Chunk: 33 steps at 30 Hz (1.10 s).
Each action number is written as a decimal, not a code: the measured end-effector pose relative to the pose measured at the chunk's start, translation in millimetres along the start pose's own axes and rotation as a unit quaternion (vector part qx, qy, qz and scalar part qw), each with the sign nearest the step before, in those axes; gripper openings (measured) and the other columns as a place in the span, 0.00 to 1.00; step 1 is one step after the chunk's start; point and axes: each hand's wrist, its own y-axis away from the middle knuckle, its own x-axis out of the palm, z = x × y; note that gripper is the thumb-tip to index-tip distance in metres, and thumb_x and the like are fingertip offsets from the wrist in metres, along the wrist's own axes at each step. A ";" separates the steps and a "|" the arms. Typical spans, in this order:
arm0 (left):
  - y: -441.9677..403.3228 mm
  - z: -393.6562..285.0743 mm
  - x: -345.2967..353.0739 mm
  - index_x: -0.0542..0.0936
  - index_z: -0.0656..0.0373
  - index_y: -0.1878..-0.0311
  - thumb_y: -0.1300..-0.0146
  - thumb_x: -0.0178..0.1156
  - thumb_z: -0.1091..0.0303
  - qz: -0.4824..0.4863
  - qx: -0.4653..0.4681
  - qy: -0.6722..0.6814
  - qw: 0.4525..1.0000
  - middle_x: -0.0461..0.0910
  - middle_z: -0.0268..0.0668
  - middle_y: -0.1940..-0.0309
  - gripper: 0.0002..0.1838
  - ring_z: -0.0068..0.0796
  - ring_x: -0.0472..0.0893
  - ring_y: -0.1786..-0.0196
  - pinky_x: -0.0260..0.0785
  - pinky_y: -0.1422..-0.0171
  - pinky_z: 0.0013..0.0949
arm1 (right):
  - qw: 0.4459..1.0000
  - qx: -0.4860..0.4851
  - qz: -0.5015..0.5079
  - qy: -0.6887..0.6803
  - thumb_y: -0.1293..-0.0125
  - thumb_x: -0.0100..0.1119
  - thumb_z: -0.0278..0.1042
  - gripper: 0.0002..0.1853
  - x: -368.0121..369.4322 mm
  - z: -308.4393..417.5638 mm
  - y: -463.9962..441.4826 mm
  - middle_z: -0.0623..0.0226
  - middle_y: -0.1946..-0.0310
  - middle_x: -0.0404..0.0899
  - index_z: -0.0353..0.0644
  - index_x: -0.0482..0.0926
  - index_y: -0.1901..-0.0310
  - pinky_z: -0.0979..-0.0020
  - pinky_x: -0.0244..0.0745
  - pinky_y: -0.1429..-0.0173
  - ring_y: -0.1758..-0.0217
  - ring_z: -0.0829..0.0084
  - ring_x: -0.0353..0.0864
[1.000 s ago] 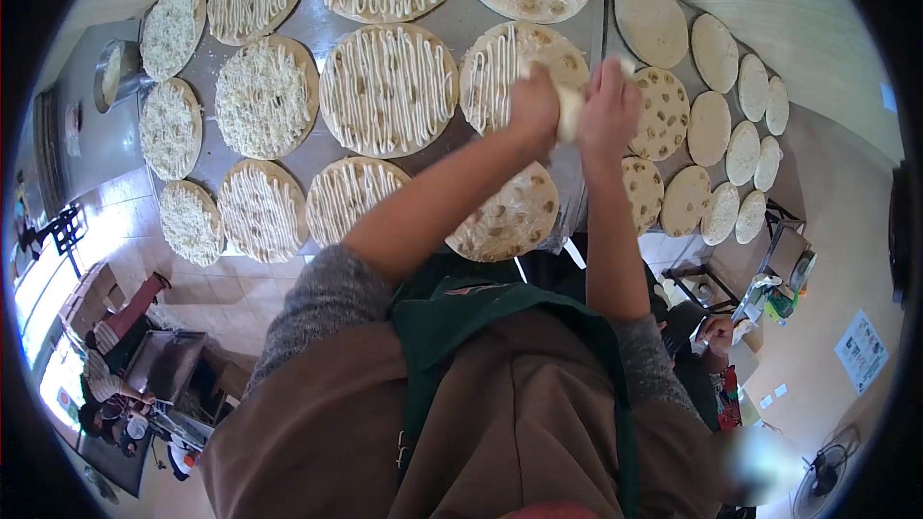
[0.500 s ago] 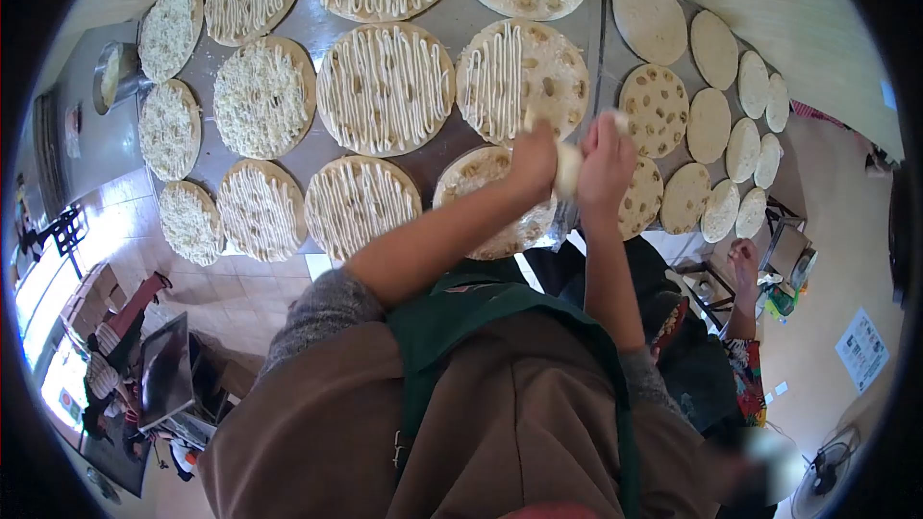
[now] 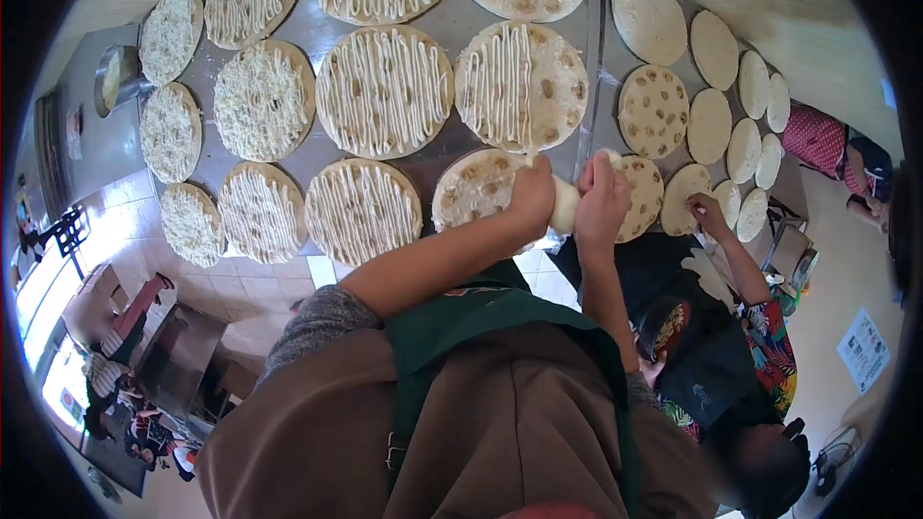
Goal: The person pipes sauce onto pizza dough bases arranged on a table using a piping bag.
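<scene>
A plump white bag (image 3: 565,207), probably filled with cream, is held between the person's hands, above the near side of the worktop (image 3: 310,32). The left hand (image 3: 532,197) has its fingers curled around the left end, with a pale tip or strand just above the knuckles. The right hand (image 3: 603,197) has its fingers wrapped around the other end, a bit of white standing out past them.

The bag should feel soft, yielding and fairly light, perhaps slippery if cream gets on its skin. An uneven squeeze could split it or force filling backwards; a full wrap at the gathered end and a lighter hold by the tip would suit it.

The worktop is smooth grey metal, set with flat rounds: a partly striped round (image 3: 521,86) beyond the hands, a pitted round (image 3: 473,187) beside the left hand, a shred-covered round (image 3: 258,99) further left. Past a seam, a second worktop (image 3: 608,48) carries plain and spotted rounds. There a co-worker's hand (image 3: 710,216) is over a round, below it a patterned sleeve (image 3: 771,341). A metal pot (image 3: 129,75) stands far left, and pale floor tiles (image 3: 274,293) show below
</scene>
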 end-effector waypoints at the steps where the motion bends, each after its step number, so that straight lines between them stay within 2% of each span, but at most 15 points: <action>1: 2.8 -1.5 2.0 0.71 0.78 0.61 0.35 0.41 0.55 0.009 -0.004 0.022 1.000 0.75 0.53 0.68 0.26 0.36 0.76 0.66 0.68 0.63 0.42 | 1.000 -0.004 -0.008 -0.001 0.33 0.45 0.38 0.21 0.2 4.5 0.1 0.75 0.88 0.56 0.43 0.61 0.85 0.75 0.48 0.77 0.83 0.82 0.53; 5: -41.6 -72.3 38.9 0.71 0.76 0.60 0.35 0.41 0.55 0.002 0.079 0.086 0.993 0.75 0.54 0.68 0.26 0.40 0.77 0.67 0.68 0.63 0.43 | 0.995 -0.096 -0.034 -0.013 0.33 0.44 0.41 0.22 29.2 39.5 -61.2 0.75 0.88 0.59 0.41 0.63 0.85 0.73 0.50 0.79 0.84 0.83 0.55; 7: -31.0 -116.9 51.9 0.72 0.75 0.60 0.35 0.41 0.55 -0.036 0.075 0.060 0.995 0.76 0.53 0.68 0.25 0.41 0.77 0.69 0.68 0.62 0.43 | 0.989 -0.146 0.000 -0.027 0.33 0.44 0.41 0.23 35.3 51.1 -83.7 0.75 0.88 0.59 0.41 0.63 0.86 0.73 0.51 0.79 0.84 0.82 0.55; 10: -34.7 -105.8 50.7 0.72 0.75 0.59 0.35 0.42 0.54 -0.010 0.080 0.059 0.995 0.76 0.54 0.66 0.26 0.42 0.77 0.67 0.68 0.61 0.44 | 0.991 -0.137 -0.003 0.004 0.33 0.44 0.42 0.23 29.5 49.8 -80.0 0.74 0.88 0.60 0.40 0.63 0.86 0.73 0.51 0.79 0.84 0.82 0.55; 12: -33.7 -63.0 37.5 0.71 0.77 0.60 0.35 0.42 0.53 -0.022 0.060 0.010 0.998 0.76 0.55 0.66 0.27 0.42 0.77 0.65 0.68 0.61 0.43 | 0.979 -0.169 -0.024 0.115 0.33 0.45 0.42 0.24 13.3 27.0 -56.3 0.74 0.89 0.60 0.40 0.63 0.86 0.73 0.50 0.79 0.84 0.82 0.55; 15: -14.9 11.4 13.6 0.71 0.79 0.59 0.34 0.42 0.54 -0.019 0.018 -0.036 0.999 0.75 0.56 0.68 0.28 0.38 0.77 0.66 0.68 0.61 0.41 | 1.000 -0.021 -0.002 -0.009 0.34 0.46 0.40 0.22 -8.4 -0.6 -10.5 0.75 0.88 0.58 0.41 0.61 0.86 0.73 0.48 0.78 0.84 0.82 0.54; 17: 0.7 7.0 15.2 0.71 0.79 0.59 0.34 0.42 0.54 -0.014 0.009 -0.012 1.000 0.75 0.56 0.68 0.28 0.39 0.76 0.67 0.68 0.61 0.42 | 0.995 0.026 0.031 -0.095 0.33 0.46 0.42 0.23 -19.2 -10.5 -1.1 0.75 0.89 0.60 0.41 0.64 0.86 0.74 0.51 0.80 0.84 0.83 0.57; 20: -5.9 -27.3 28.5 0.71 0.77 0.60 0.35 0.40 0.55 0.005 0.035 -0.006 0.999 0.75 0.55 0.68 0.27 0.41 0.76 0.66 0.67 0.60 0.43 | 0.999 -0.027 -0.002 -0.024 0.33 0.46 0.42 0.23 -6.8 11.9 -28.2 0.76 0.89 0.59 0.42 0.63 0.86 0.74 0.51 0.80 0.84 0.84 0.56; 22: -31.7 -60.1 43.0 0.72 0.75 0.61 0.35 0.40 0.55 -0.020 0.059 -0.008 0.998 0.75 0.55 0.68 0.26 0.44 0.77 0.66 0.67 0.60 0.44 | 0.996 -0.088 -0.035 -0.001 0.34 0.46 0.40 0.22 13.7 32.1 -57.0 0.77 0.88 0.56 0.44 0.60 0.86 0.76 0.46 0.78 0.83 0.84 0.52; 24: -33.8 -100.0 56.4 0.72 0.74 0.61 0.35 0.40 0.54 -0.035 0.064 -0.010 0.997 0.75 0.56 0.68 0.26 0.47 0.77 0.65 0.67 0.60 0.44 | 0.989 -0.140 -0.010 -0.037 0.34 0.46 0.41 0.22 24.9 44.1 -82.0 0.77 0.88 0.56 0.45 0.59 0.86 0.76 0.46 0.78 0.83 0.84 0.52; 26: -35.0 -115.0 64.1 0.72 0.74 0.61 0.35 0.40 0.53 -0.021 0.067 0.029 0.997 0.76 0.56 0.67 0.26 0.49 0.77 0.65 0.67 0.59 0.45 | 0.991 -0.127 -0.017 -0.046 0.34 0.46 0.41 0.22 24.3 50.1 -80.6 0.77 0.88 0.56 0.45 0.59 0.86 0.76 0.46 0.78 0.83 0.84 0.52; 30: -29.7 -42.3 45.5 0.73 0.74 0.62 0.32 0.37 0.55 -0.004 0.098 -0.048 0.994 0.76 0.56 0.67 0.26 0.43 0.77 0.66 0.66 0.61 0.46 | 0.997 -0.067 -0.028 -0.007 0.34 0.45 0.41 0.22 0.2 17.4 -54.0 0.77 0.88 0.55 0.45 0.59 0.86 0.76 0.46 0.78 0.83 0.84 0.52; 31: -32.0 -14.5 35.2 0.73 0.74 0.62 0.32 0.37 0.53 0.030 0.042 -0.041 0.998 0.76 0.56 0.66 0.27 0.43 0.77 0.64 0.67 0.60 0.45 | 0.999 -0.043 -0.029 0.010 0.33 0.45 0.41 0.22 -9.2 7.7 -36.4 0.78 0.88 0.55 0.45 0.59 0.86 0.76 0.46 0.78 0.83 0.84 0.52; 32: -36.2 20.1 32.3 0.72 0.75 0.60 0.33 0.38 0.53 -0.035 0.027 -0.072 0.996 0.75 0.57 0.65 0.27 0.43 0.76 0.62 0.67 0.57 0.44 | 0.999 -0.019 -0.028 0.026 0.33 0.45 0.41 0.23 -17.0 1.4 -21.3 0.78 0.88 0.55 0.45 0.58 0.86 0.76 0.46 0.78 0.83 0.84 0.52; 33: -35.5 42.3 23.6 0.70 0.76 0.58 0.33 0.39 0.52 0.008 0.037 -0.093 0.995 0.75 0.58 0.64 0.28 0.45 0.76 0.60 0.66 0.54 0.43 | 1.000 -0.011 -0.026 0.011 0.33 0.45 0.41 0.23 -20.7 -0.9 -14.7 0.78 0.88 0.55 0.45 0.58 0.86 0.76 0.46 0.78 0.83 0.83 0.52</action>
